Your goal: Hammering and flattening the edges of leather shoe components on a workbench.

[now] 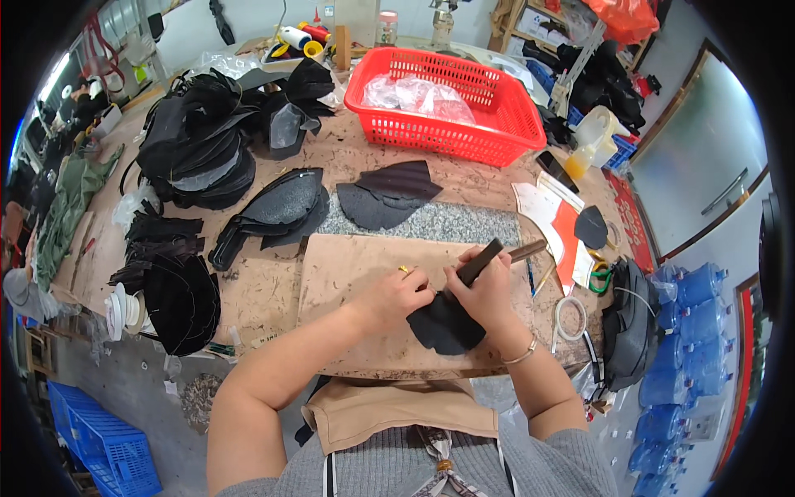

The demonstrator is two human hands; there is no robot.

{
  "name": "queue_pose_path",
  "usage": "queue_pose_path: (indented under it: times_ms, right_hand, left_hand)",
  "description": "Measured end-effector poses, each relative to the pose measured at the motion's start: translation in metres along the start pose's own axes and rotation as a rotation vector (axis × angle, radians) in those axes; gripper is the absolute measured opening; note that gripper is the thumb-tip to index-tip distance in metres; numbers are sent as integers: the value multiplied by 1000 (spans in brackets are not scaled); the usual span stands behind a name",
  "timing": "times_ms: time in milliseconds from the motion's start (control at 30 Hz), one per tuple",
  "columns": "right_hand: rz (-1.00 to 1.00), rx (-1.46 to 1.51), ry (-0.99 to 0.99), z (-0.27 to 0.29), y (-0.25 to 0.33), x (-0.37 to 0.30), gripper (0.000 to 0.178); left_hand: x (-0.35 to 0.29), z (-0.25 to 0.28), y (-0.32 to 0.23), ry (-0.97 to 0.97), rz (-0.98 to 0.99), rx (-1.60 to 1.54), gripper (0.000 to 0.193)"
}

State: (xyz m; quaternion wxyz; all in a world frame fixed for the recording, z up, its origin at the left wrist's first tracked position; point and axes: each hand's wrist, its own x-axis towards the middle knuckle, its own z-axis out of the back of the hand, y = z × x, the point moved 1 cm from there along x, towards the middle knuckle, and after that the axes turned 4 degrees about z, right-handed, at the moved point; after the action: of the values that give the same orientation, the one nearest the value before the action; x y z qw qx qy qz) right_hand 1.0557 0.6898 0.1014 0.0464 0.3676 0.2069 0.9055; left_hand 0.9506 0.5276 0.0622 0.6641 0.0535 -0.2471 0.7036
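Left hand (396,291) pinches left edge of black leather-like piece (448,328); right hand (490,288), at its upper right, grips dark bar (480,262) slanting away rightward.

The board (344,269) lies before the basket (439,139).

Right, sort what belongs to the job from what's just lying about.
Likely the job:
black piece being handled
wooden-handled tool in the right hand
work board

Apparently lying about:
phone
blue water jugs
blue crate
lidded jar
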Motion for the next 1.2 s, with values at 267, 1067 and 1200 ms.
queue_pose_path:
  times_ms: [267,1067,1200]
  right_hand:
    - [48,19,-37,-9,3,-2,23]
    - [103,18,12,-11,10,1,26]
    - [160,23,-107,-5,22,7,26]
  left_hand:
    - [-6,-3,9,-85,101,-305,22]
    - [-21,-1,-5,-81,201,-211,21]
    - [-25,-4,-13,-89,198,-73,18]
